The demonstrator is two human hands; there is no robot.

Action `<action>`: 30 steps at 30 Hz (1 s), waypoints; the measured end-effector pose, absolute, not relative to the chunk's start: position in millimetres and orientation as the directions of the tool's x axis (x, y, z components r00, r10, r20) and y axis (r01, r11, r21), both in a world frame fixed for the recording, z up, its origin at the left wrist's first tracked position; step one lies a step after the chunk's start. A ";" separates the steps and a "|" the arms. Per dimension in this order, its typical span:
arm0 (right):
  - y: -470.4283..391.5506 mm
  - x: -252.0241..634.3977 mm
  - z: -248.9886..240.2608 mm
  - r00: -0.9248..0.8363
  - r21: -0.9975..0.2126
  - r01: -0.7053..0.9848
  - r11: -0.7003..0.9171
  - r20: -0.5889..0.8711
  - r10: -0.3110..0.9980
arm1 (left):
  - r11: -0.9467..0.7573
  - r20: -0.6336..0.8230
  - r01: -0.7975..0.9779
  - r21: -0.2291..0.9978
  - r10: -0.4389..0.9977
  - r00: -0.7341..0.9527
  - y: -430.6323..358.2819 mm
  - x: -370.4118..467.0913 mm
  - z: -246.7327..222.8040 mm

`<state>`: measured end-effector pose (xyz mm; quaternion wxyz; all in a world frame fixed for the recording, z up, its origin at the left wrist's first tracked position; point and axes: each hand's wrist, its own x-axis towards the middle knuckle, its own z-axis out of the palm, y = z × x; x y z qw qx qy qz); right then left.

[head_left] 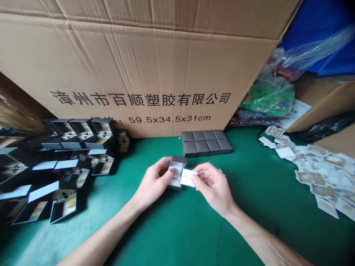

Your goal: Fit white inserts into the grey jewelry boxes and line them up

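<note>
My left hand (155, 178) grips a small dark hinged gift box (177, 160) whose lid stands open, with its thumb at the pale inside. Just right of that box, my right hand (213, 184) pinches a white square card (188, 177) with faint print on it. The card's left edge overlaps or touches the box's opening; which of the two I cannot tell. Behind the hands, several closed dark boxes (206, 143) stand packed together in a block on the green table (172, 236).
Several open dark boxes (102, 133) crowd the table's left side. White cards with beige inserts (318, 166) lie in a loose heap on the right. A large cardboard carton (144, 66) walls off the back. Plastic bags (273, 94) and a blue bin (330, 44) are at the back right.
</note>
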<state>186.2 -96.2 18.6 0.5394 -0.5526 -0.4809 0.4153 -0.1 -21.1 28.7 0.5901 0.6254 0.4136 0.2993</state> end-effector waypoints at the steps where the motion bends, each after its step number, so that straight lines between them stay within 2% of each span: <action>1: -96.8 185.5 18.4 0.193 -0.995 0.089 0.043 0.059 0.979 | 0.037 -0.112 0.164 0.986 0.871 0.477 -21.1 0.2 28.7; 17: -95.1 185.8 11.8 0.158 -0.986 0.168 -0.009 0.018 0.987 | 0.013 -0.105 0.187 0.982 0.863 0.494 -23.2 0.1 30.8; 30: -93.6 186.8 15.3 0.165 -0.986 0.168 -0.003 0.025 0.986 | 0.018 -0.118 0.205 0.979 0.864 0.489 -22.0 0.3 29.6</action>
